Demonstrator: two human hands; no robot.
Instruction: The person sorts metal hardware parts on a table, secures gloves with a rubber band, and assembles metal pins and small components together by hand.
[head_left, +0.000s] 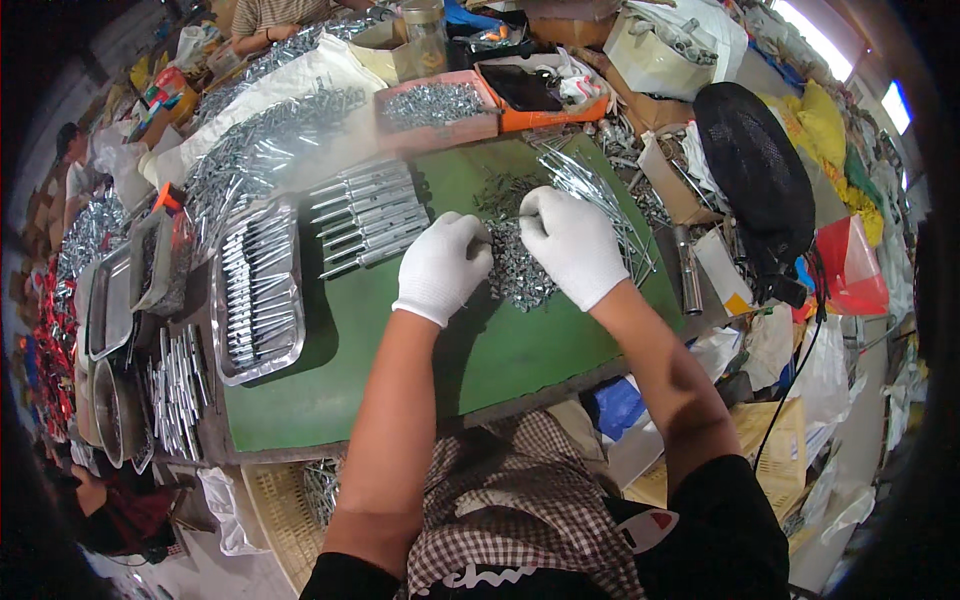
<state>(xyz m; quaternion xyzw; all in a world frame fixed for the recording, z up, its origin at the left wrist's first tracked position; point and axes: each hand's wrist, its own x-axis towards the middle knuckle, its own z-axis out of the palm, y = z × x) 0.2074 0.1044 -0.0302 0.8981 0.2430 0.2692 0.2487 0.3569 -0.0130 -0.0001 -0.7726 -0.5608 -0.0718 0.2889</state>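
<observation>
My left hand (443, 266), in a white knit glove, is closed with its fingertips curled inward at the left edge of a pile of small metal parts (522, 272). Over the right side of that pile, my right hand (574, 244), gloved alike, has thumb and fingers pinched together. Whatever either hand grips is too small or hidden to make out. Behind the pile lies a darker heap of small screws or pins (505, 192). Long thin metal rods (598, 195) fan out beyond my right hand. A row of metal rods with thicker sleeves (370, 215) lies left of my left hand.
A metal tray (290, 352) of similar rods sits on the green mat (400, 375). At the back stand a pink bin of small hardware (435, 105) and an orange bin (560, 115). A black mesh-covered object (755, 170) stands right, its cable hanging down. Other people sit far left.
</observation>
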